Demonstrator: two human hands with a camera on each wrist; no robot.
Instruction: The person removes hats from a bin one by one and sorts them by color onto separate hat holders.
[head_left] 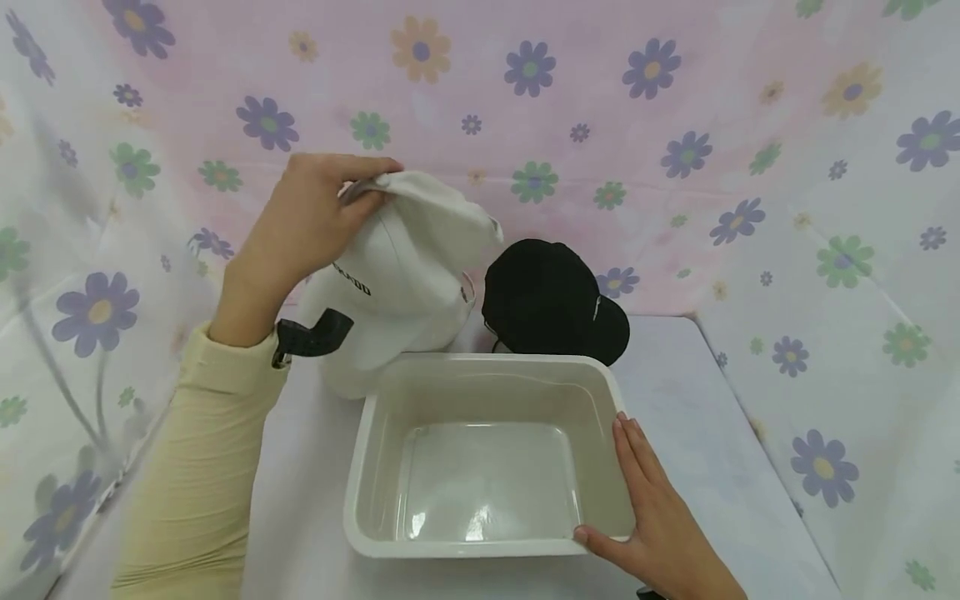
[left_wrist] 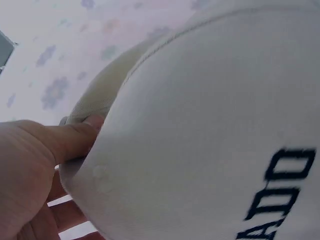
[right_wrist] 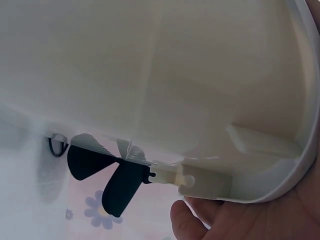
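Observation:
My left hand (head_left: 318, 208) pinches a white cap (head_left: 405, 275) between thumb and fingers at its upper edge. Dark letters run across the cap's front (left_wrist: 200, 120) in the left wrist view. Its lower part hangs behind the left back corner of a white plastic bin (head_left: 487, 547), which stands with nothing inside. On the bin's right front corner rests my right hand (head_left: 663, 529), fingers straight along the side rim and thumb on the front rim. From the right wrist, the bin's pale wall (right_wrist: 150, 75) fills most of the view.
A black cap (head_left: 540, 300) lies behind the bin, its brim to the right. White tabletop (head_left: 697, 433) extends to the right of the bin. Flower-patterned cloth (head_left: 570, 167) hangs around the back and both sides.

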